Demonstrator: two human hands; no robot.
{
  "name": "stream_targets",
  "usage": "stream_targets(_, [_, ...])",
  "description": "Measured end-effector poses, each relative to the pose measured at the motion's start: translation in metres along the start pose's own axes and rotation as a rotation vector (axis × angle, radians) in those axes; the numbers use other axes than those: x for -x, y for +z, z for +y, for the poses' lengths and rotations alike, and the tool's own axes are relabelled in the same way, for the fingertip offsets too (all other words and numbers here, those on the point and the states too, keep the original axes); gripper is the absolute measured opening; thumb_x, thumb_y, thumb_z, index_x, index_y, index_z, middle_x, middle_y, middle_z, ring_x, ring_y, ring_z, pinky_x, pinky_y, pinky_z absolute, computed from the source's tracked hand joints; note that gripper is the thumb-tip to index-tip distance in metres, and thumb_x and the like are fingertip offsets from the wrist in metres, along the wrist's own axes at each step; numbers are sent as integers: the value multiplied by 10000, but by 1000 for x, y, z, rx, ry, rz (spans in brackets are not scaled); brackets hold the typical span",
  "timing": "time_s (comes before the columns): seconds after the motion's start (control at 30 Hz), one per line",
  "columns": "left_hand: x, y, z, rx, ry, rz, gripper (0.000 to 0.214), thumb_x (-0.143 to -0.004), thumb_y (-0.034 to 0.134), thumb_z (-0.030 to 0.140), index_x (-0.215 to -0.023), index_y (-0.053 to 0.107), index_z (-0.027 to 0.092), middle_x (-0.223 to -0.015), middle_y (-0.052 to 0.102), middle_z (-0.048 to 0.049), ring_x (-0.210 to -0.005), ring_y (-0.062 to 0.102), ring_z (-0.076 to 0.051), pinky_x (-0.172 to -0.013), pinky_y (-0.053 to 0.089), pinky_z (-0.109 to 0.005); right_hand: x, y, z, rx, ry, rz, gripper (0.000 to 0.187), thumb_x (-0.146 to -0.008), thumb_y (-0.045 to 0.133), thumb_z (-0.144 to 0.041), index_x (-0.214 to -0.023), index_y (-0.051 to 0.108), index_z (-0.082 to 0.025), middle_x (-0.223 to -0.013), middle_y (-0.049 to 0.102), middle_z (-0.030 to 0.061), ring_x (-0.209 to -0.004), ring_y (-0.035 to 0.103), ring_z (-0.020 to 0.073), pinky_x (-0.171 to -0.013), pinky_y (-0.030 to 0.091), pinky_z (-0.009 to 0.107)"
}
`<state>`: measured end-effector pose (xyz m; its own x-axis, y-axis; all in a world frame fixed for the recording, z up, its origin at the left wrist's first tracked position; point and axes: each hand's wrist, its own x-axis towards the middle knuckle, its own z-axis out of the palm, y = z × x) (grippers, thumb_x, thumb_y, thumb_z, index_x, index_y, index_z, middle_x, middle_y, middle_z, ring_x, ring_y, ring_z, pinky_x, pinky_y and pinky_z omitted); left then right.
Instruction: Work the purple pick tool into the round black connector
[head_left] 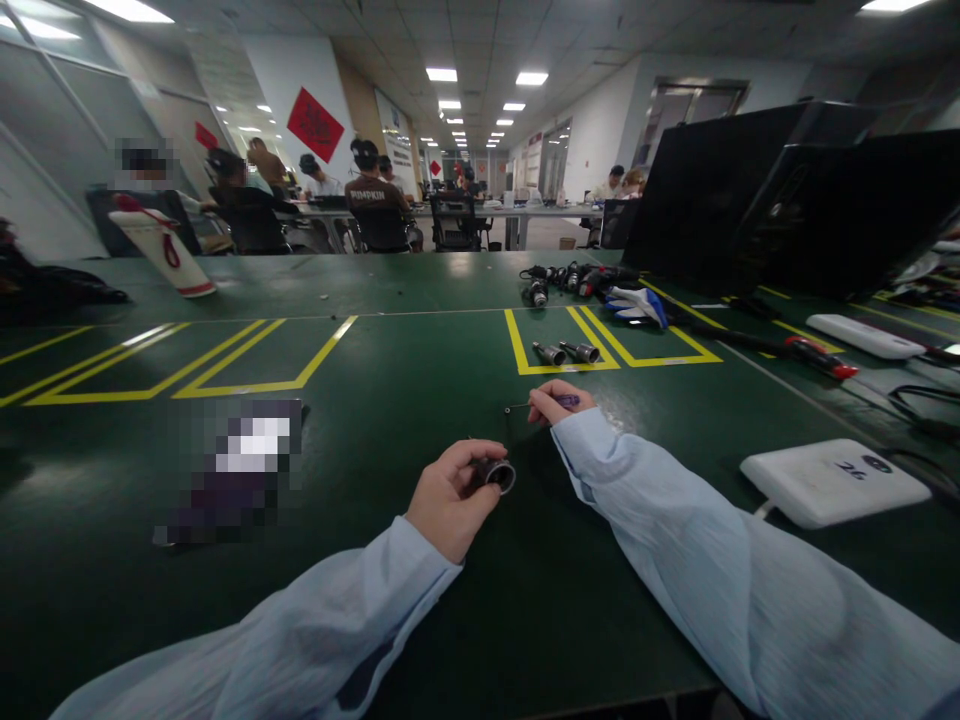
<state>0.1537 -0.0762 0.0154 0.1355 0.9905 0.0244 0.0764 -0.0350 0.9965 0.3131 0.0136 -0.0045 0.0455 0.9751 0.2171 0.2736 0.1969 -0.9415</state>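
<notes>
My left hand (457, 497) is closed around a dark metal socket (500, 476), its round open end turned towards me and to the right. In my right hand (553, 401) is a slim tool with a purple handle (568, 400). Its thin metal shaft points left and ends in a small tip (508, 410), above and apart from the socket. Beyond my right hand, two metal pieces with round ends and narrow shanks (549, 353) (581, 351) lie side by side within a yellow taped outline (532, 370).
On the green table (390, 380) are a pixelated flat object (240, 470), a white power bank (832, 485), a blue-and-white glove (637, 306), dark tools (538, 293) and a red-black screwdriver (821, 357). A white cup (166, 250) tilts far left; black boxes (720, 200) stand right. People sit beyond.
</notes>
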Motion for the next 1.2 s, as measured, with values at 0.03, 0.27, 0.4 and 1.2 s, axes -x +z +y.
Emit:
stream_targets(0.03, [0,0,1,-3,-3,0,276,-598,555,82,-869,569,134,-954,581,-68,-849,607,-190,-814,471,-375,0,0,0,-13,-8,3,225,-655,508,-390,-589,529,-176,-454,550,-16,-427,462,104,-460,387,229])
stream_targets(0.27, [0,2,7,-9,-28,28,272,-575,553,66,-840,578,125,-945,589,-72,-846,607,-191,-810,470,-366,4,-4,-12,-50,60,-25,237,-657,501,-356,-504,500,-175,-334,474,-39,-329,417,81,-375,329,199])
stream_targets(0.4, [-2,1,4,3,-31,50,267,-570,562,66,-827,587,132,-941,606,-68,-833,610,-187,-803,474,-362,10,-7,-25,-125,89,-64,289,-648,495,-347,-418,460,-176,-268,399,-51,-258,374,67,-310,264,191])
stream_targets(1.2, [-14,-6,0,198,-69,178,368,-484,685,108,-822,540,129,-820,610,-26,-764,619,-197,-753,497,-403,17,-4,-28,-355,214,-105,297,-633,562,-373,-445,494,-154,-281,442,-46,-272,425,73,-379,450,227])
